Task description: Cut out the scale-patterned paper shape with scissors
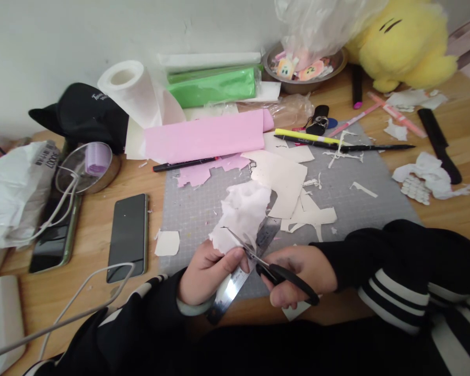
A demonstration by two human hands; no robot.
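Observation:
My left hand [215, 273] pinches the lower edge of a crumpled white sheet [245, 209] with ragged edges; whether it is paper or tissue I cannot tell. In my right hand [303, 271] is a pair of black-handled scissors [274, 271], fingers wrapped round the handles. The blades lie apart across the sheet's lower edge, close to my left thumb. Beneath both hands a metal ruler [235, 287] lies slanted on the grey cutting mat [191, 209]. Cream paper offcuts [280, 180] rest just beyond the sheet.
Folded pink paper [207, 137], a paper roll [123, 89] and green packets [215, 86] are at the back. Pens [317, 138] lie behind the offcuts. Left are two phones [128, 235], a cable [74, 308] and a bowl [109, 172]; right, a black comb [438, 146] and a yellow plush toy [403, 47].

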